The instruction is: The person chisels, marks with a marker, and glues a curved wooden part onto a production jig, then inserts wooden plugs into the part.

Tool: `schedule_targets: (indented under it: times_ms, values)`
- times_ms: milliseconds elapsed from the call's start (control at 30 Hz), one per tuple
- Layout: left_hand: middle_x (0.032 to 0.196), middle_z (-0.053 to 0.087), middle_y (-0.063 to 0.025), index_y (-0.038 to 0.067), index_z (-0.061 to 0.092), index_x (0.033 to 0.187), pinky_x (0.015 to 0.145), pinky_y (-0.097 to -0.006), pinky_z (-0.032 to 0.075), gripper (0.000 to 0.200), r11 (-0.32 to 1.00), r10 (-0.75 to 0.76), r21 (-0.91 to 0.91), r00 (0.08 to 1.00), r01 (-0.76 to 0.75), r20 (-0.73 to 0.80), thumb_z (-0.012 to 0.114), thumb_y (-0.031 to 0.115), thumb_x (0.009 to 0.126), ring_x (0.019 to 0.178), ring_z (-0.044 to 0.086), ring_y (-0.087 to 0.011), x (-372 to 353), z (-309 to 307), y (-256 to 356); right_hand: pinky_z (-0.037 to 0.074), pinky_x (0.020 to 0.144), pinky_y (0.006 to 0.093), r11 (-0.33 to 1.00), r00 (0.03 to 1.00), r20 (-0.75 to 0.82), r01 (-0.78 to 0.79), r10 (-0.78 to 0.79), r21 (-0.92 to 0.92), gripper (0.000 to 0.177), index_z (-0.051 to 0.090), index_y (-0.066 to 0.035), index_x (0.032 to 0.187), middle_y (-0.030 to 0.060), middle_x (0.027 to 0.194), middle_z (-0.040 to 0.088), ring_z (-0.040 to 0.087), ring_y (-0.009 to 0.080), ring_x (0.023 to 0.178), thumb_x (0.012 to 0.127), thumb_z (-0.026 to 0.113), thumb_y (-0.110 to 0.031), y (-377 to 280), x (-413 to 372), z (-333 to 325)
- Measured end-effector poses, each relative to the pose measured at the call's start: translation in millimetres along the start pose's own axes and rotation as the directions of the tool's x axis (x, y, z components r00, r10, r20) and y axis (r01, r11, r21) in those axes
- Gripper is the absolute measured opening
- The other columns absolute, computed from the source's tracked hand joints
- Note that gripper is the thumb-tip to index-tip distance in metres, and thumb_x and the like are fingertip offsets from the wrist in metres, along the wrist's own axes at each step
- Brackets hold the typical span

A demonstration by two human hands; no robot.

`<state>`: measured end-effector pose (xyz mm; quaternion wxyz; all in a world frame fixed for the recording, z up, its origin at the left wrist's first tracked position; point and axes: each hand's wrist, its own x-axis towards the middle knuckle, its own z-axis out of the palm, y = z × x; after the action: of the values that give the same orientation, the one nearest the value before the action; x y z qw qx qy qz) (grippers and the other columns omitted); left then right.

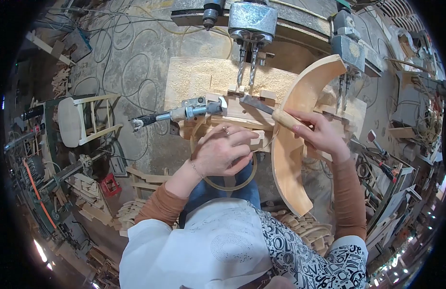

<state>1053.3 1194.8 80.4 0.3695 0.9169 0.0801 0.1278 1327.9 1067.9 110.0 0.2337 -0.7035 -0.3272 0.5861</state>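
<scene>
My right hand (322,135) is closed around the wooden handle of a flat-bladed tool (283,118). The blade points left, its tip close to the wooden jig (247,114) below two drill bits (246,62). My left hand (224,150) is in front of the jig with its fingers curled; what lies between them, if anything, is too small to make out. A pale ring-shaped wooden piece (232,186) shows partly behind and below this hand. Beside my right hand, a large curved wooden piece (288,159) stretches from the upper right down to the floor area.
A clamp (189,111) with a threaded rod juts left from the jig. Sawdust covers the board (187,79). A second drill head (348,52) stands at the right. A wooden chair frame (71,123) and a red crate (110,185) are at the left.
</scene>
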Motion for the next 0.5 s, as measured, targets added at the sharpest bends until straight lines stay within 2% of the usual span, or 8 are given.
schedule_targets:
  times_ms: [33, 267, 367, 433, 500]
  values:
    - [0.123, 0.067, -0.0024, 0.012, 0.060, 0.070, 0.098, -0.0372, 0.043, 0.014, 1.000, -0.005, 0.007, 1.000, 0.005, 0.004, 0.070, 0.015, 0.080, 0.100, 0.064, -0.0198, -0.3, -1.1, 0.2, 0.046, 0.054, 0.0239, 0.999, 0.999, 0.022, -0.043, 0.042, 0.008, 0.045, 0.058, -0.014, 0.141, 0.0022, 0.082, 0.066, 0.057, 0.0053, 0.066, 0.097, 0.062, -0.023, -3.1, 0.2, -0.6]
    - [0.122, 0.067, -0.0029, 0.012, 0.060, 0.070, 0.097, -0.0374, 0.044, 0.014, 1.000, -0.007, 0.010, 1.000, 0.007, -0.007, 0.069, 0.015, 0.081, 0.101, 0.064, -0.0202, -1.5, 2.7, -1.4, 0.045, 0.052, 0.0228, 0.997, 0.992, 0.098, -0.074, 0.073, -0.002, 0.046, 0.058, -0.014, 0.141, 0.0014, 0.080, 0.064, 0.052, 0.0039, 0.059, 0.097, 0.063, -0.024, -5.0, 6.7, -10.3]
    - [0.122, 0.067, -0.0032, 0.012, 0.060, 0.070, 0.097, -0.0378, 0.044, 0.014, 1.000, -0.007, 0.009, 1.000, 0.007, -0.014, 0.069, 0.015, 0.081, 0.101, 0.064, -0.0206, -0.4, 0.9, -0.6, 0.043, 0.050, 0.0223, 0.999, 0.996, 0.081, -0.025, 0.028, -0.035, 0.047, 0.057, -0.013, 0.142, 0.0009, 0.079, 0.063, 0.051, 0.0035, 0.055, 0.097, 0.063, -0.024, -0.4, 7.3, -6.4]
    - [0.122, 0.067, -0.0032, 0.011, 0.060, 0.071, 0.097, -0.0380, 0.044, 0.014, 1.000, -0.008, 0.006, 1.000, 0.008, -0.010, 0.069, 0.015, 0.082, 0.101, 0.064, -0.0206, -0.2, -0.1, -0.1, 0.041, 0.047, 0.0219, 0.999, 0.998, 0.055, 0.043, -0.044, 0.010, 0.047, 0.057, -0.013, 0.142, 0.0007, 0.078, 0.062, 0.048, 0.0032, 0.051, 0.097, 0.063, -0.024, 7.5, 5.1, -5.2]
    - [0.122, 0.067, -0.0033, 0.011, 0.060, 0.071, 0.098, -0.0383, 0.044, 0.014, 1.000, -0.011, 0.003, 1.000, 0.011, 0.000, 0.069, 0.015, 0.082, 0.101, 0.064, -0.0207, -2.5, -0.2, -0.3, 0.041, 0.047, 0.0220, 1.000, 0.999, 0.054, 0.002, -0.003, 0.020, 0.047, 0.057, -0.013, 0.142, 0.0009, 0.078, 0.062, 0.048, 0.0032, 0.050, 0.097, 0.063, -0.024, 0.4, 5.6, -4.6]
